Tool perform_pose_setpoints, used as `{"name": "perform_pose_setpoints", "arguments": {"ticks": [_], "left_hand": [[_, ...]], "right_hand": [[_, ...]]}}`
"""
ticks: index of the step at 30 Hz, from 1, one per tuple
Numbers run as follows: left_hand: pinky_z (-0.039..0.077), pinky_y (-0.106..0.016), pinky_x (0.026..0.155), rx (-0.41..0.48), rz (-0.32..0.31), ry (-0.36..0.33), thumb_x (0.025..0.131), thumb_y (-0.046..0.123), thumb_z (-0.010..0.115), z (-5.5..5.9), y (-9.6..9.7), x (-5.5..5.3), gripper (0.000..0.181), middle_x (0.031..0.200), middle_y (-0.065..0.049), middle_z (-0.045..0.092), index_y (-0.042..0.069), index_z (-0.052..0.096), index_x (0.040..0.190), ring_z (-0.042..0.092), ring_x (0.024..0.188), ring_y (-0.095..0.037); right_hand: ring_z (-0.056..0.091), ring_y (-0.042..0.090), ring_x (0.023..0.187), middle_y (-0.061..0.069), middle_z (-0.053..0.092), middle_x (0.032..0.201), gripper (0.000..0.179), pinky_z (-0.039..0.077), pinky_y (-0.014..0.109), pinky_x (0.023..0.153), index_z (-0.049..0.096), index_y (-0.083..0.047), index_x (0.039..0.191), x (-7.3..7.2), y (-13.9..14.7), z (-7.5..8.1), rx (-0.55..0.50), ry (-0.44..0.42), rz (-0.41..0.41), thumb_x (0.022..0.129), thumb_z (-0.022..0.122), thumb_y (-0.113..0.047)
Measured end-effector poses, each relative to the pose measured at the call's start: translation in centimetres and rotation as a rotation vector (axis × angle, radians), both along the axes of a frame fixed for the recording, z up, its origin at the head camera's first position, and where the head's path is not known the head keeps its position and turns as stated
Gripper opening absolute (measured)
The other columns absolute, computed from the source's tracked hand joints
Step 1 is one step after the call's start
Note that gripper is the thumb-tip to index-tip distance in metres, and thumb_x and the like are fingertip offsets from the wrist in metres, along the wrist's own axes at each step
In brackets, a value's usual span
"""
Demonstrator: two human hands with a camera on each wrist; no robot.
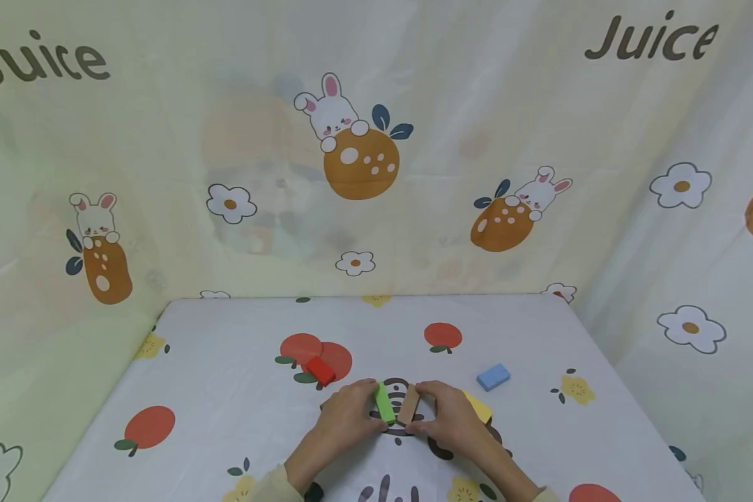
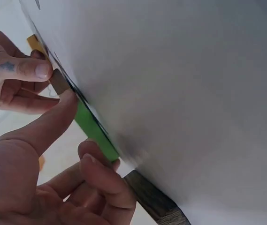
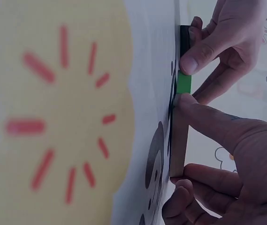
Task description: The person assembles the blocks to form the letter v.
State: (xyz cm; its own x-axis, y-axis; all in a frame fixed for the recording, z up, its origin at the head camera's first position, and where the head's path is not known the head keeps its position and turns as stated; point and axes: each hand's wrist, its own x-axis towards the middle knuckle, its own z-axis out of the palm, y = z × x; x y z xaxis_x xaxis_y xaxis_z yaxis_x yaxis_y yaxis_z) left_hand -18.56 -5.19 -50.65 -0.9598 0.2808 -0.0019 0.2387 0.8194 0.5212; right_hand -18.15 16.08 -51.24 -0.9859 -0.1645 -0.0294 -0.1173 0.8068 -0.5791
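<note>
Over the middle of the table, my left hand (image 1: pixel 348 414) pinches a green block (image 1: pixel 384 402) between thumb and fingers. My right hand (image 1: pixel 450 417) pinches a tan wooden block (image 1: pixel 408 404) by its ends in the same way. Both blocks lie at the tabletop, slanting toward each other, their near ends close together; whether they touch, I cannot tell. A dark block (image 2: pixel 153 199) is beside my left fingers in the left wrist view; in the head view the hand hides most of it. Just behind my right hand lies a yellow block (image 1: pixel 479 408), partly covered.
A red block (image 1: pixel 320 370) lies farther back on the left, and a blue block (image 1: pixel 493 377) farther back on the right. The table cover (image 1: pixel 226 376) has printed fruit and flowers. Patterned curtains (image 1: pixel 452 230) stand behind and on both sides.
</note>
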Motion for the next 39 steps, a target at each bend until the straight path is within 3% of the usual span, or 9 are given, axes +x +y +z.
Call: {"name": "perform_pose_setpoints", "arguments": {"ticks": [8, 11, 20, 27, 35, 39], "left_hand": [[0.057, -0.058, 0.106, -0.022, 0.004, 0.013, 0.076, 0.025, 0.096, -0.04, 0.17, 0.14, 0.064, 0.136, -0.011, 0.074, 0.006, 0.072, 0.133, 0.069, 0.129, -0.033], [0.057, -0.058, 0.105, -0.030, 0.014, 0.009, 0.076, 0.026, 0.096, -0.07, 0.26, 0.22, 0.065, 0.136, -0.010, 0.074, 0.006, 0.072, 0.133, 0.069, 0.128, -0.033], [0.058, -0.059, 0.102, -0.043, 0.018, 0.005, 0.077, 0.027, 0.095, -0.03, 0.42, 0.37, 0.065, 0.135, -0.010, 0.074, 0.007, 0.072, 0.134, 0.070, 0.125, -0.032], [0.058, -0.058, 0.102, -0.044, 0.014, 0.013, 0.077, 0.027, 0.095, 0.02, 0.35, 0.39, 0.065, 0.135, -0.011, 0.074, 0.006, 0.072, 0.134, 0.070, 0.123, -0.032], [0.057, -0.060, 0.104, -0.057, 0.021, 0.002, 0.076, 0.029, 0.096, -0.06, 0.44, 0.35, 0.066, 0.135, -0.011, 0.073, 0.007, 0.072, 0.134, 0.069, 0.123, -0.032], [0.053, -0.066, 0.108, -0.061, 0.010, -0.007, 0.075, 0.032, 0.096, -0.15, 0.36, 0.38, 0.070, 0.139, -0.013, 0.070, 0.006, 0.070, 0.135, 0.067, 0.128, -0.035]], "right_hand": [[0.060, 0.013, 0.091, 0.009, 0.074, 0.132, 0.073, 0.053, 0.029, 0.077, 0.072, -0.008, 0.131, 0.08, 0.06, 0.24, 0.003, -0.004, 0.011, 0.067, 0.101, -0.030], [0.054, 0.012, 0.081, 0.009, 0.074, 0.130, 0.072, 0.046, 0.025, 0.068, 0.072, -0.007, 0.130, 0.12, 0.04, 0.19, -0.017, -0.011, 0.013, 0.067, 0.101, -0.028], [0.051, 0.011, 0.076, 0.008, 0.074, 0.129, 0.072, 0.042, 0.021, 0.062, 0.072, -0.008, 0.131, 0.13, 0.10, 0.22, -0.034, -0.013, 0.017, 0.068, 0.101, -0.026], [0.057, 0.013, 0.088, 0.008, 0.073, 0.132, 0.072, 0.049, 0.027, 0.074, 0.072, -0.009, 0.130, 0.06, 0.05, 0.35, -0.004, -0.015, 0.021, 0.068, 0.101, -0.029], [0.053, 0.011, 0.082, 0.008, 0.072, 0.132, 0.072, 0.044, 0.022, 0.067, 0.070, -0.010, 0.133, 0.11, 0.06, 0.28, -0.024, -0.054, 0.016, 0.070, 0.100, -0.027], [0.057, 0.014, 0.089, 0.009, 0.070, 0.134, 0.074, 0.050, 0.026, 0.074, 0.068, -0.009, 0.135, 0.09, 0.02, 0.38, -0.017, -0.068, 0.019, 0.071, 0.099, -0.028]]}}
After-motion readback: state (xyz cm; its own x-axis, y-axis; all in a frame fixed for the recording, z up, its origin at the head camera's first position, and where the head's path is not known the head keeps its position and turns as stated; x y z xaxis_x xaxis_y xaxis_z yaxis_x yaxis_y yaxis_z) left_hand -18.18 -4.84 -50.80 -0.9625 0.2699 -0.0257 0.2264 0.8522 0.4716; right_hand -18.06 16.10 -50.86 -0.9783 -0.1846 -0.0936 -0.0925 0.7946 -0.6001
